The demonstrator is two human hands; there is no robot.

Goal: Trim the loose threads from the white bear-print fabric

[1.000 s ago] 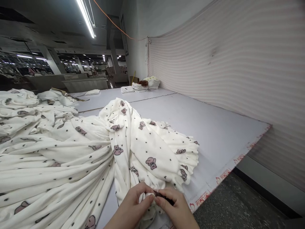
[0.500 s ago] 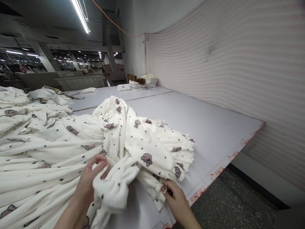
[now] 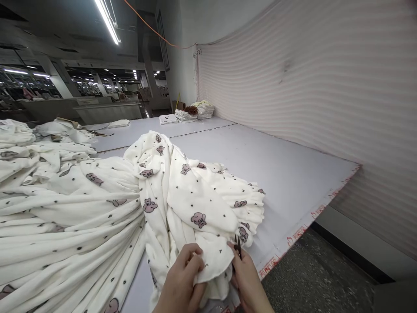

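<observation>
A white fleece garment (image 3: 202,195) with purple bear prints and small dark dots lies bunched on the table in front of me. My left hand (image 3: 184,274) is closed on a rounded edge of it at the bottom middle, thumb and fingers pinching the cloth. Just to its right, my right hand (image 3: 246,274) grips small black thread snips (image 3: 238,246), their pointed blades sticking up past the fingers beside the cloth. The fingers of that hand also touch the garment's edge; whether they pinch it I cannot tell.
More of the same printed fleece (image 3: 65,226) is heaped on the left. Folded white stacks (image 3: 203,109) stand at the table's far end. The pale table (image 3: 280,174) has a red-printed right edge, with speckled floor (image 3: 319,265) below. A striped sheet (image 3: 309,87) covers the right wall.
My left hand has moved right, from a gathered part of the garment to a flat edge near my right hand. The snips' blades now point up and show clearly.
</observation>
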